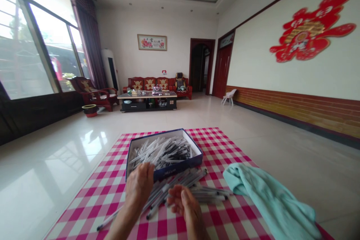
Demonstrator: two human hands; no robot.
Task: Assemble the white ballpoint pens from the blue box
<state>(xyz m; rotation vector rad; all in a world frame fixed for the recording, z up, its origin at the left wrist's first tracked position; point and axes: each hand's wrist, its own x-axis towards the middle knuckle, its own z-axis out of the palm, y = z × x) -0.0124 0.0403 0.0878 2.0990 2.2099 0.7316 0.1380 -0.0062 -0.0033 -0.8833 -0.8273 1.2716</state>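
Note:
My left hand (140, 180) is at the near left corner of a shallow dark-blue box (180, 166). Its fingers are curled closed, and what they hold, if anything, is hidden. The box has a white inside and is heaped with white and black pen parts (161, 152). Just right of centre, my right hand (185, 206) hovers over loose pens (194, 180), thumb and fingers apart and slightly bent, with nothing visible in it. These clear-barrelled pens with dark ends lie in a pile before the box. One pen (108, 220) passes under my left forearm. Blur softens both hands.
A pink-and-white checked cloth (112, 174) covers the table. On its right side lies a crumpled mint-green cloth (270, 198). Farther off across the tiled floor stand a low coffee table (147, 95), a red wooden sofa, an armchair (95, 95) and a small white chair (230, 96).

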